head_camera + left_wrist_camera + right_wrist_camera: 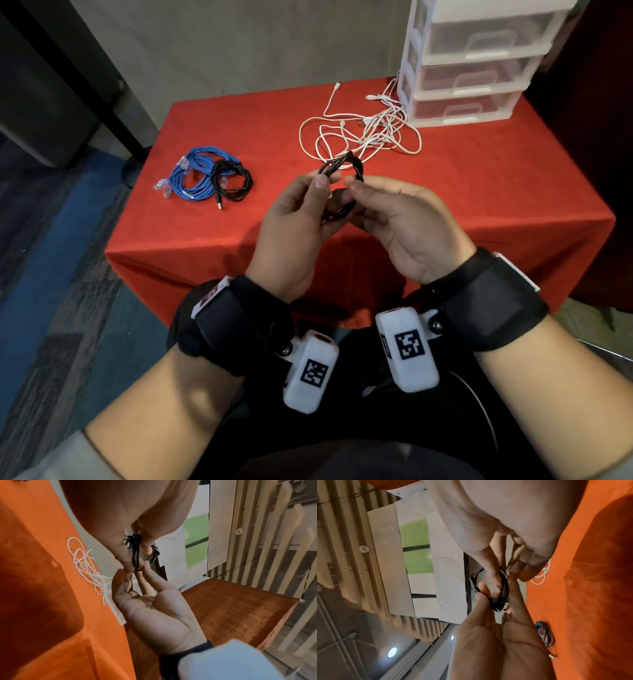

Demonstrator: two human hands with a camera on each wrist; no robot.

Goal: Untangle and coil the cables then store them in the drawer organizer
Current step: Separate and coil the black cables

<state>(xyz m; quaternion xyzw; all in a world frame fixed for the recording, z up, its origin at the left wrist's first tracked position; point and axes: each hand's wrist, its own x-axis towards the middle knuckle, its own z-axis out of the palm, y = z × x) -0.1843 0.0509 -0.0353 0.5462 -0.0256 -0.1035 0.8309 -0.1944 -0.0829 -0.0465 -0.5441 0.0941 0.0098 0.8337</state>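
Black cable (339,185), wound into a small coil, sits between both hands above the near edge of the tabletop (479,192), which is covered in red cloth. The left hand (294,219) pinches one side of the coil between thumb and fingertips; the right hand (400,222) pinches the opposite side, palm turned inward. In the right wrist view a plug end (506,607) pokes out of the loops near the left palm, so the tail looks not yet tucked. The coil stands roughly upright, its ring rising from the fingers toward the far side. Judging by this, the coming move turns on that loose end: it lies closer to the left hand, so the right hand probably does the holding.

Farther off, toward the left edge, a coiled blue cable (195,174) and another black coil (231,181) lie touching. Beyond the hands a tangle of white cables (370,133) remains unsorted, reaching the foot of the drawer organizer (472,68) at the far right corner, all drawers shut.
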